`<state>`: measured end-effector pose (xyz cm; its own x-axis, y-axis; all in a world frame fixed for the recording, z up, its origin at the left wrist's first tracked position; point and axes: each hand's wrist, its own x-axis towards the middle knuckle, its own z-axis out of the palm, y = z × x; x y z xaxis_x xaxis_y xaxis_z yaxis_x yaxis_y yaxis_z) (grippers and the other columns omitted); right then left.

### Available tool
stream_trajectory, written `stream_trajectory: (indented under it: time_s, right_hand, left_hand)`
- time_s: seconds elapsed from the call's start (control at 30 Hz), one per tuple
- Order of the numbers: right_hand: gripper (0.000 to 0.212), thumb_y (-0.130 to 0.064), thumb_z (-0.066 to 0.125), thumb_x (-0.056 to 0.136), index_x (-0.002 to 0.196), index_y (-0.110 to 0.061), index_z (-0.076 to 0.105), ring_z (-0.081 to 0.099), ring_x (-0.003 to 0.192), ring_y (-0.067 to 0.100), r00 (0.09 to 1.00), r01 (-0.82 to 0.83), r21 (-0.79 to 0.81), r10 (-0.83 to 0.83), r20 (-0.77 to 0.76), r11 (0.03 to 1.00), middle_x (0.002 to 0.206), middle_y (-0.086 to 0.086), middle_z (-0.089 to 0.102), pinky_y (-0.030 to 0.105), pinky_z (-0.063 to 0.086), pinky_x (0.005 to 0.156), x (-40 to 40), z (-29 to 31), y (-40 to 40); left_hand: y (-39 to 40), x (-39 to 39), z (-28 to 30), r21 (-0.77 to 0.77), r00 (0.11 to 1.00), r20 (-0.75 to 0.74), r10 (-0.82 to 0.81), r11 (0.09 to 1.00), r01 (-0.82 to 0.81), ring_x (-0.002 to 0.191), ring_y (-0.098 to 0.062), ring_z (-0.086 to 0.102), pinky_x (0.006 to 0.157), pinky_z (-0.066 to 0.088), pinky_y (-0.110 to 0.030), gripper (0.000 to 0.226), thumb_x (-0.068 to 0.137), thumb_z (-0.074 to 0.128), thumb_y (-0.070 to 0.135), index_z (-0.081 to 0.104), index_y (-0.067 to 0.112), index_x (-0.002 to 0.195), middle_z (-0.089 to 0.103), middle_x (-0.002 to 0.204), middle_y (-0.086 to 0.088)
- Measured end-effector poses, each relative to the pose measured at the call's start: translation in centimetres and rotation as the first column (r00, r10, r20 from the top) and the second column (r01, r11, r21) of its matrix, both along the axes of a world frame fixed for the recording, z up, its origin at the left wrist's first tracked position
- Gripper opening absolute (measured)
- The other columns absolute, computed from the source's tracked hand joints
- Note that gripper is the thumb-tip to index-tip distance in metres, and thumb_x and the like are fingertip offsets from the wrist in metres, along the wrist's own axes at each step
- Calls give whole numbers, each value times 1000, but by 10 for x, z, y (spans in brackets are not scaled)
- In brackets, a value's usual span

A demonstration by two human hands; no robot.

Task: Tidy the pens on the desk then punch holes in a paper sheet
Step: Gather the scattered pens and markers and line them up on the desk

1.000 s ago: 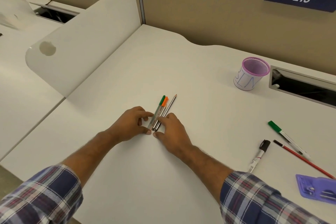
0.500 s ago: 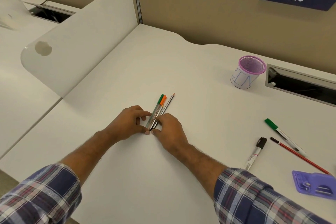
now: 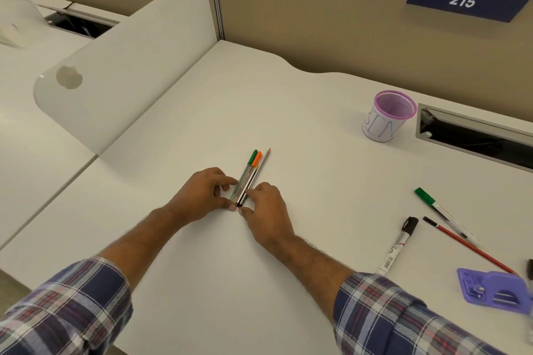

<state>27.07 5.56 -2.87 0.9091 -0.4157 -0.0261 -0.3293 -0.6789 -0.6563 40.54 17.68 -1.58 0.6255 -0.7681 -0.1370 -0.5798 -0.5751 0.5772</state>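
Three writing tools lie side by side on the white desk: a green-capped pen, an orange-capped pen and a pencil. My left hand presses against their left side, fingertips on the green pen's barrel. My right hand presses against their right side at the lower ends. The bundle rests on the desk between both hands. A purple hole punch lies at the right front. No paper sheet is in view.
A purple mesh cup stands at the back right. A green-capped marker, a black-capped marker and a red pencil lie loose at the right. A cable slot opens behind them. A white divider panel borders the left.
Both hands stay pressed on the three pens, which sit slightly tighter together. The camera view shifted a little; the hands and bundle barely moved.
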Motion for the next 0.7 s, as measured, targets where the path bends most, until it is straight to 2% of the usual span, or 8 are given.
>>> stream_trajectory:
  time_s: [0.17, 0.33, 0.4, 0.53, 0.7]
  right_hand:
    - [35, -27, 66, 86, 118, -15, 61, 46, 106, 19, 1000, -9, 27, 9, 13, 1000, 107, 2, 55, 26, 40, 87, -2, 0, -1]
    - [50, -24, 65, 88, 135, -15, 50, 48, 117, 19, 999, 36, 122, -39, 27, 992, 122, 2, 54, 31, 43, 100, -12, 4, -9]
    - [52, -21, 63, 89, 138, -17, 48, 49, 113, 16, 995, 83, 161, -92, 48, 983, 124, 1, 53, 32, 44, 100, -21, 8, -20]
    - [38, -15, 63, 89, 126, -18, 58, 54, 97, 14, 960, 239, 168, -259, 106, 956, 112, -1, 56, 25, 46, 87, -53, 18, -54]
    - [21, -12, 62, 88, 109, -15, 64, 55, 103, 18, 888, 446, 64, -450, 96, 893, 107, 0, 57, 24, 43, 81, -111, 22, -89]
  left_hand:
    - [0, -1, 2, 27, 1000, 4, 9, 1000, -9, 70, -4, 53, 63, 39, -8, 63, 64, 91, 36, 71, 21, 121, 58, 91, 11]
    - [0, -7, 9, 103, 999, 21, 40, 994, -42, 78, -4, 49, 71, 39, -20, 78, 64, 89, 46, 59, 26, 133, 55, 106, 11]
    - [-2, -13, 13, 91, 997, 42, 61, 994, -65, 79, -4, 49, 71, 39, -20, 81, 63, 88, 50, 56, 29, 134, 52, 109, 12]
    - [-14, -35, 18, 0, 995, 51, 84, 996, -84, 81, 1, 51, 73, 40, -21, 67, 70, 83, 50, 59, 29, 129, 51, 108, 15]
    - [-46, -74, 16, -95, 999, 43, 24, 995, -20, 80, 6, 52, 72, 38, -15, 44, 81, 76, 44, 63, 31, 121, 52, 102, 19]
